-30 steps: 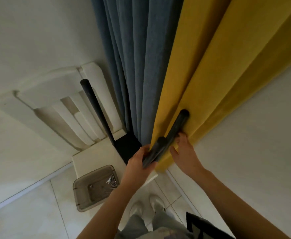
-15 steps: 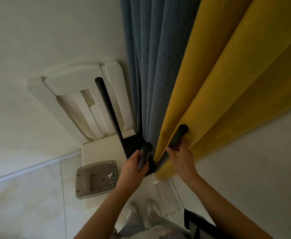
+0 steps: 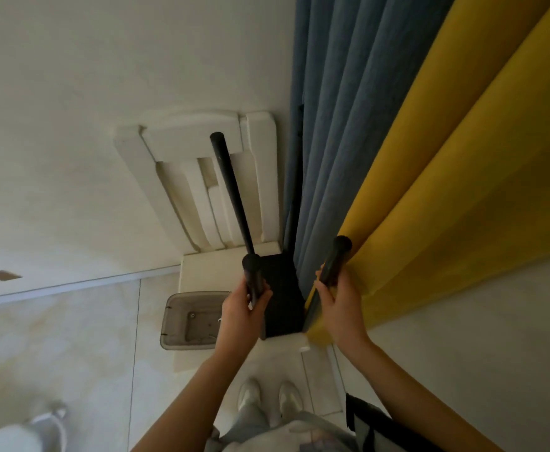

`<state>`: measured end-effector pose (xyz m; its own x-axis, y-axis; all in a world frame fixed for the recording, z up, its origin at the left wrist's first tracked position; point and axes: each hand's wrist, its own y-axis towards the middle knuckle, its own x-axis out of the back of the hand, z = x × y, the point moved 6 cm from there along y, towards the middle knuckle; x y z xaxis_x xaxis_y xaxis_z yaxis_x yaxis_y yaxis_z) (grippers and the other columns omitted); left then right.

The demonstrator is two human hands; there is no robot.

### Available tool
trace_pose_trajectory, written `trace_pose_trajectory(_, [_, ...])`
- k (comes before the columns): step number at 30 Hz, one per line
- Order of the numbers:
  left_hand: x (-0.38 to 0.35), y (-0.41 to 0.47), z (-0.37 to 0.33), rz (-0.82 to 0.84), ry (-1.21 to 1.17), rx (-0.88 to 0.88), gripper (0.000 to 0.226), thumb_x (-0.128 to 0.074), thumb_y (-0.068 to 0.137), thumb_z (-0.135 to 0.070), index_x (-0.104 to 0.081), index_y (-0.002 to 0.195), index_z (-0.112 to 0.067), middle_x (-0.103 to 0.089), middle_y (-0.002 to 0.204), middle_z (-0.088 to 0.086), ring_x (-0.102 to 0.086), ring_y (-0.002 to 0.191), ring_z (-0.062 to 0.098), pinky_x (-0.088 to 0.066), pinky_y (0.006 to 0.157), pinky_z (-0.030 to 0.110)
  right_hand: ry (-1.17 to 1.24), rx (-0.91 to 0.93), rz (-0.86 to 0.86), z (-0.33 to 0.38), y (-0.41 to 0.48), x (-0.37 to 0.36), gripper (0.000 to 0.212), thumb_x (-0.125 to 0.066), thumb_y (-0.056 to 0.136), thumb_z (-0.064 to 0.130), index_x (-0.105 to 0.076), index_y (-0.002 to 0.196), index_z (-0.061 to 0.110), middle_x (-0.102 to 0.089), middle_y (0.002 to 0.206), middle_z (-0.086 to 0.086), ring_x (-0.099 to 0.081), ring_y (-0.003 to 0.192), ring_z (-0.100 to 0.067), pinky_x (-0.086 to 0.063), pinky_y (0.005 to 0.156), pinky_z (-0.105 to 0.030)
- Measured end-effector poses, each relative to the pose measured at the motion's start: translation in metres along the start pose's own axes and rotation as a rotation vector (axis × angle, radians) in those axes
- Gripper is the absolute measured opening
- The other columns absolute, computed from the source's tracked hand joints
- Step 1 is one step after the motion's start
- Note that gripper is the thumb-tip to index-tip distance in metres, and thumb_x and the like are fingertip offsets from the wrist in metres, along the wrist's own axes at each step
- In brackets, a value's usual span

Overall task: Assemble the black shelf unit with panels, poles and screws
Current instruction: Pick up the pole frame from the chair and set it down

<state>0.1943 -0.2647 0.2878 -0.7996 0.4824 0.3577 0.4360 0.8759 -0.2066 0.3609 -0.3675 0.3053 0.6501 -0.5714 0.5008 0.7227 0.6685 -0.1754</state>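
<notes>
- Four black poles, one black panel (image 3: 281, 301).
- Left hand (image 3: 244, 313) grips left pole (image 3: 251, 274); right hand (image 3: 340, 308) grips right pole (image 3: 336, 261).
- Rear-right pole (image 3: 296, 190) partly behind blue curtain (image 3: 335, 125).

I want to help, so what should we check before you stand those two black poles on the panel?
1. The left grip holds the left pole: ok.
2. The right grip holds the right pole: ok.
3. The black panel lies flat on the white chair: ok.
4. The back pole stands on the panel: ok.
5. The yellow curtain is clear of the right pole: not ok, it touches.
6. The clear tray holds screws: cannot tell.
</notes>
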Motion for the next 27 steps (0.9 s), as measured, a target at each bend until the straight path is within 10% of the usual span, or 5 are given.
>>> trace_pose_trajectory(10, [0.04, 0.017, -0.037, -0.06, -0.037, -0.085, 0.022, -0.064, 0.095, -0.01, -0.057, 0.115, -0.017, -0.065, 0.104, -0.01, -0.063, 0.104, 0.0, -0.051, 0.096, 0.027, 0.075, 0.116, 0.024, 0.045, 0.0, 0.003, 0.026, -0.058, 0.097, 0.023, -0.05, 0.122, 0.026, -0.052, 0.097, 0.02, -0.049, 0.09, 0.022, -0.04, 0.071, -0.004])
trace_pose_trajectory(21, [0.079, 0.008, -0.121, -0.171, -0.029, -0.281, 0.029, -0.063, 0.096, -0.009, -0.052, 0.12, -0.021, -0.064, 0.102, -0.013, -0.064, 0.106, 0.01, -0.054, 0.094, 0.026, 0.084, 0.351, -0.045, 0.121, 0.0, 0.037, 0.037, -0.056, 0.097, 0.032, -0.048, 0.131, 0.02, -0.059, 0.114, 0.001, -0.056, 0.105, -0.003, -0.051, 0.092, -0.028])
trace_pose_trajectory(27, [0.109, -0.025, -0.178, -0.251, -0.076, -0.423, 0.029, -0.063, 0.095, -0.008, -0.051, 0.108, -0.031, -0.065, 0.097, -0.004, -0.067, 0.096, 0.01, -0.052, 0.089, 0.017, 0.222, 0.493, -0.055, 0.17, -0.009, 0.057, 0.052, -0.055, 0.092, 0.042, -0.046, 0.14, 0.024, -0.057, 0.118, 0.016, -0.052, 0.108, 0.014, -0.048, 0.086, -0.006])
